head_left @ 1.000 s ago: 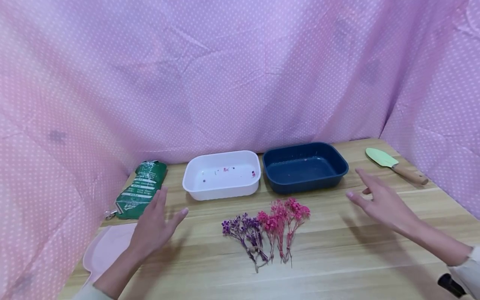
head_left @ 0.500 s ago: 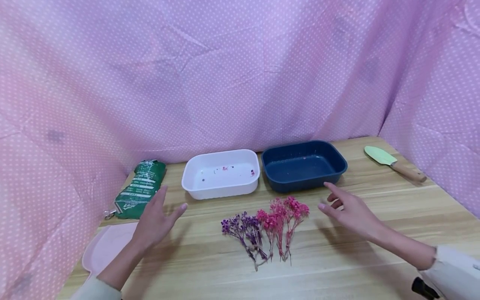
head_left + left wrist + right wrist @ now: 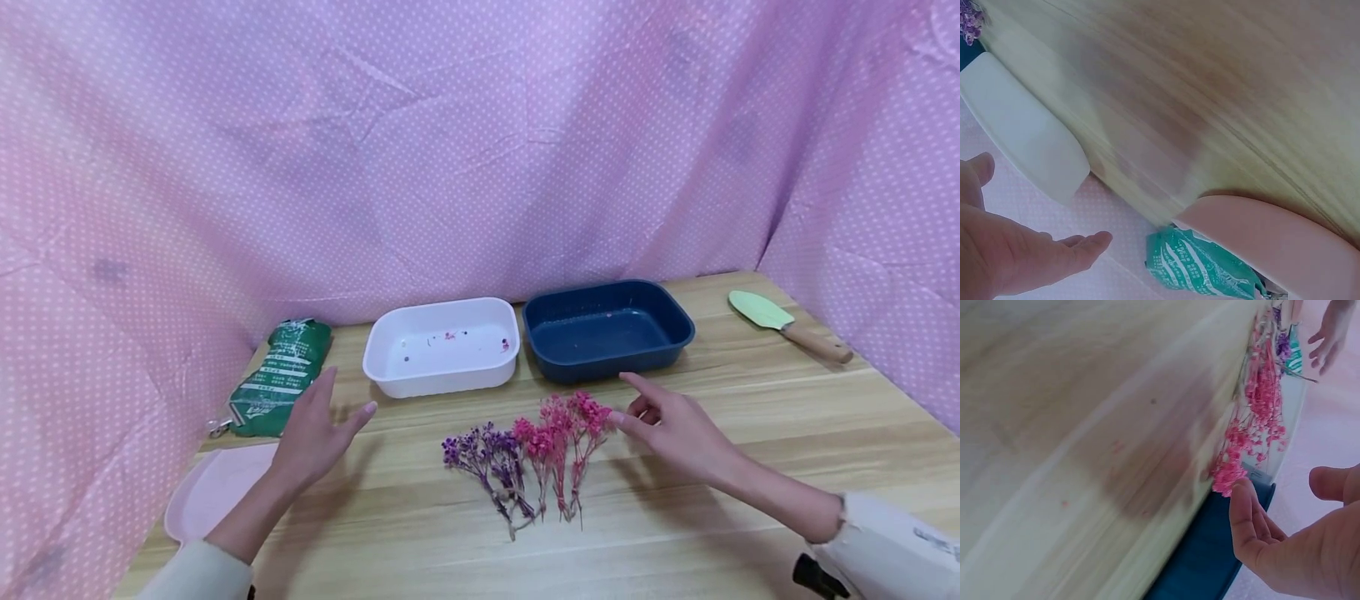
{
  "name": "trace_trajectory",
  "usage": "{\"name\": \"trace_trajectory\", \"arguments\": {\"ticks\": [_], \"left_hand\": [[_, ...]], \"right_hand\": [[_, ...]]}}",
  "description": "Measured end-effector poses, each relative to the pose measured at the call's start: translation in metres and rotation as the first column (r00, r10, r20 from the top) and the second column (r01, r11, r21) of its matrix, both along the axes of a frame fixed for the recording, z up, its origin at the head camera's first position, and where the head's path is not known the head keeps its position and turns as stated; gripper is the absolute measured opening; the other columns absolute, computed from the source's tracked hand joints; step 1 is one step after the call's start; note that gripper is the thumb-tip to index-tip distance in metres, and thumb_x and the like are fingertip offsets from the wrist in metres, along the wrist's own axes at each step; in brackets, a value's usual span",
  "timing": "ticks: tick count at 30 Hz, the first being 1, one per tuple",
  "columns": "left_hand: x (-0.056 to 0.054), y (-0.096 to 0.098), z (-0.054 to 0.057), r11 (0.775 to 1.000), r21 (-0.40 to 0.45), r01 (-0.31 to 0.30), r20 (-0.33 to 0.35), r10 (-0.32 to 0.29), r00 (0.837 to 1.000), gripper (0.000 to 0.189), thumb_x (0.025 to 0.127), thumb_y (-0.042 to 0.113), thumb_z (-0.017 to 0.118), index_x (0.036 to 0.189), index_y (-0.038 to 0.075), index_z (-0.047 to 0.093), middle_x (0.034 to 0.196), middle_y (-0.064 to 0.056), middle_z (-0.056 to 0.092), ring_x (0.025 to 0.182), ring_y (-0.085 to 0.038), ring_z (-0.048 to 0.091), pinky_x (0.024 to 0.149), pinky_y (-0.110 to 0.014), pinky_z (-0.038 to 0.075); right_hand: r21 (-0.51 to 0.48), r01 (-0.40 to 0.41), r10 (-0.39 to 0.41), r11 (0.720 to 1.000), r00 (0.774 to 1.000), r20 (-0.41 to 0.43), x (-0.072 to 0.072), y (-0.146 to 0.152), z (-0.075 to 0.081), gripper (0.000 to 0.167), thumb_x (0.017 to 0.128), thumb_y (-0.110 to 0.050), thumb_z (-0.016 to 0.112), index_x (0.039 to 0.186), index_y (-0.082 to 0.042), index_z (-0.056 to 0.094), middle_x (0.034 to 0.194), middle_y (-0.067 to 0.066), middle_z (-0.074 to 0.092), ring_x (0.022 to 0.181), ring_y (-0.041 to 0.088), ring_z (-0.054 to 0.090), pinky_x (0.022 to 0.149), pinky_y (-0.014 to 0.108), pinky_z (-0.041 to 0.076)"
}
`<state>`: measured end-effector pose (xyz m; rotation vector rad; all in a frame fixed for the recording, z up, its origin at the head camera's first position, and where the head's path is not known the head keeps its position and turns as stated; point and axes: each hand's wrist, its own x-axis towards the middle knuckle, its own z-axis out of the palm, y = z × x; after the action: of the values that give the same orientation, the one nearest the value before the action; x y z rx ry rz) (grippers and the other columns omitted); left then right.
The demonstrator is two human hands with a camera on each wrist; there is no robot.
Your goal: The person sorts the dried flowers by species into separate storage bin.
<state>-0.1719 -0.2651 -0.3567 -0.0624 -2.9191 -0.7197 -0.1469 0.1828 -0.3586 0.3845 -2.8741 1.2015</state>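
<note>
In the head view my right hand point(image 3: 678, 433) is over the table, its thumb tip right at the edge of the dried pink flowers point(image 3: 588, 417). Its fingers are loosely bent and hold nothing. The right wrist view shows that hand point(image 3: 1304, 544) overlapping the lowest pink blooms point(image 3: 1229, 478). Dried purple flowers point(image 3: 510, 471) lie just left of the pink ones, stems toward me. My left hand point(image 3: 315, 437) hovers at the left, thumb spread from straight fingers, with nothing in it. Nearest to it are a green printed bag point(image 3: 281, 375) and a pale pink flat piece point(image 3: 213, 492).
A white rectangular tub point(image 3: 442, 385) with small bits of petal inside stands behind the flowers. Close on its right is a dark blue tub point(image 3: 611, 369). A small trowel point(image 3: 765, 312) with a wooden handle lies at the far right. Pink dotted cloth point(image 3: 450, 167) hangs behind the table.
My right hand has moved left, from beyond the blue tub's right end to the edge of the pink flowers. The left hand has stayed almost in place.
</note>
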Motion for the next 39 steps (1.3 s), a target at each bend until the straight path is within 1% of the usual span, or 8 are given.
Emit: {"name": "trace_trajectory", "arguments": {"ticks": [7,12,19,25,29,30,32,39], "left_hand": [[-0.01,0.001,-0.001,1.0,0.011,-0.013,0.007,0.013,1.0,0.098,0.091,0.059,0.054,0.151,-0.006,0.011,0.15,-0.033,0.022,0.137,-0.05,0.021,0.108,-0.066,0.023],[-0.016,-0.002,-0.001,0.999,0.017,-0.027,0.019,0.027,0.999,0.098,0.091,0.057,0.055,0.151,-0.006,0.011,0.15,-0.034,0.021,0.137,-0.05,0.021,0.107,-0.067,0.023],[-0.024,-0.005,-0.007,0.998,0.056,-0.009,0.029,0.007,1.0,0.095,0.091,0.057,0.054,0.151,-0.005,0.014,0.151,-0.032,0.021,0.139,-0.048,0.018,0.11,-0.064,0.02],[-0.033,-0.001,-0.012,0.982,0.187,-0.028,0.036,0.022,0.999,0.087,0.092,0.053,0.056,0.152,0.002,0.018,0.153,-0.024,0.025,0.138,-0.044,0.027,0.108,-0.06,0.03],[-0.041,0.005,-0.014,0.948,0.311,-0.07,0.052,0.056,0.997,0.079,0.094,0.045,0.059,0.153,0.007,0.023,0.154,-0.02,0.027,0.136,-0.042,0.032,0.104,-0.054,0.04],[-0.042,0.006,-0.014,0.94,0.331,-0.079,0.06,0.062,0.996,0.078,0.094,0.044,0.059,0.153,0.007,0.023,0.154,-0.019,0.027,0.136,-0.042,0.032,0.104,-0.052,0.04],[-0.046,0.008,-0.013,0.929,0.356,-0.099,0.085,0.073,0.994,0.076,0.094,0.041,0.059,0.153,0.009,0.023,0.154,-0.019,0.027,0.137,-0.041,0.032,0.105,-0.053,0.039],[-0.053,0.01,-0.011,0.907,0.411,-0.095,0.115,0.052,0.992,0.071,0.095,0.033,0.061,0.153,0.012,0.025,0.153,-0.022,0.029,0.135,-0.041,0.036,0.101,-0.052,0.043]], "right_hand": [[-0.095,-0.06,0.07,0.994,0.992,0.104,0.005,-0.016,-0.006,0.063,0.092,-0.022,0.066,0.141,0.007,0.039,0.085,0.004,0.067,0.065,0.017,0.061,0.057,0.025,0.05],[-0.094,-0.067,0.079,0.993,0.989,0.127,0.006,-0.027,-0.011,0.062,0.091,-0.019,0.066,0.142,0.004,0.04,0.079,0.004,0.065,0.06,0.017,0.059,0.054,0.026,0.049],[0.146,-0.021,-0.002,0.989,0.989,0.15,0.006,-0.045,-0.017,0.068,0.087,-0.032,0.07,0.144,-0.005,0.044,0.06,-0.002,0.053,0.048,0.013,0.047,0.044,0.027,0.034],[0.371,-0.05,0.02,0.927,0.996,0.084,0.006,-0.049,-0.022,0.075,0.082,-0.042,0.074,0.137,0.001,0.047,0.059,-0.002,0.047,0.052,0.014,0.044,0.045,0.029,0.033],[0.444,-0.083,0.078,0.892,0.996,0.03,0.008,-0.049,-0.023,0.066,0.084,-0.028,0.073,0.135,0.005,0.048,0.077,0.004,0.06,0.057,0.014,0.049,0.046,0.031,0.042],[0.442,-0.086,0.089,0.893,0.996,0.015,0.009,-0.049,-0.022,0.063,0.084,-0.022,0.072,0.135,0.006,0.048,0.087,0.009,0.065,0.057,0.014,0.049,0.046,0.031,0.044],[0.408,-0.089,0.102,0.909,0.995,-0.01,0.011,-0.047,-0.022,0.064,0.084,-0.01,0.068,0.14,0.007,0.041,0.087,0.011,0.065,0.055,0.014,0.048,0.044,0.029,0.043],[0.248,-0.043,0.047,0.968,0.999,-0.008,0.007,-0.036,-0.02,0.072,0.074,0.01,0.063,0.141,0.004,0.036,0.062,-0.001,0.046,0.053,0.013,0.044,0.041,0.025,0.036]]}}
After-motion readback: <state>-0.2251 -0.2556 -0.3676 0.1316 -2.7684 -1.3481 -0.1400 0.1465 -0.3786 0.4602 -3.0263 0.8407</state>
